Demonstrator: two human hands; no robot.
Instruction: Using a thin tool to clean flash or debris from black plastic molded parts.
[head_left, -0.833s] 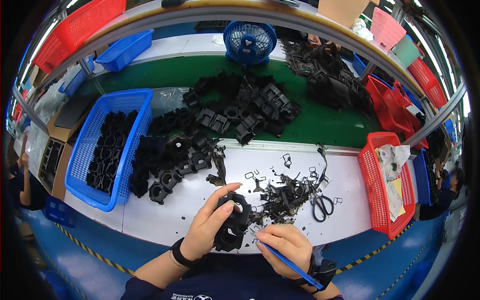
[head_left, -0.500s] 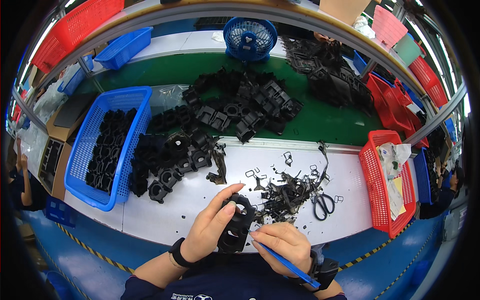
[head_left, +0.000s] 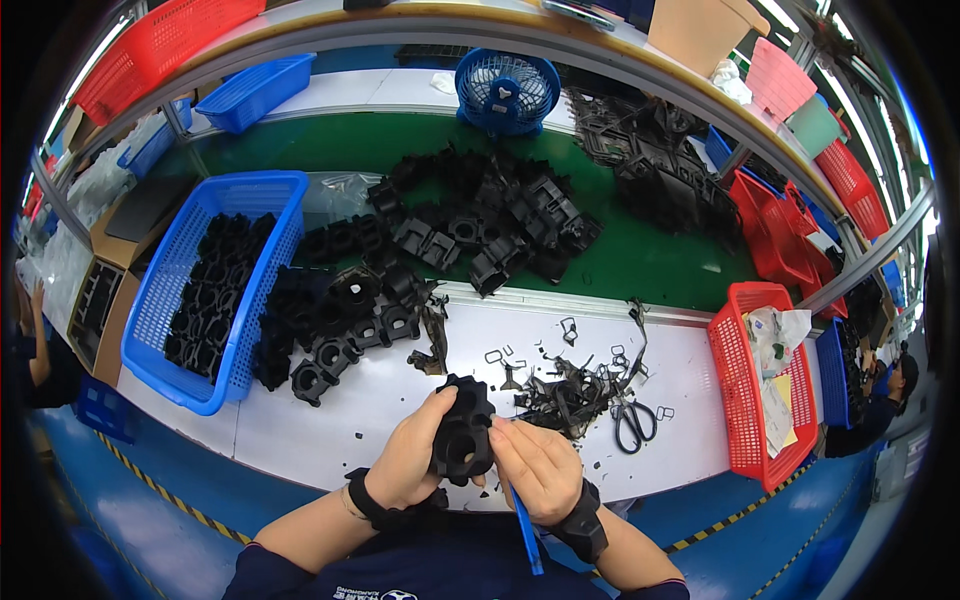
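Both forearms come up from the bottom edge with a dark band on each wrist, and the two hands meet close together in the middle, the left hand (head_left: 415, 460) curled with its fingers wrapped shut, the right hand (head_left: 537, 468) curled beside it, fingers pinched.
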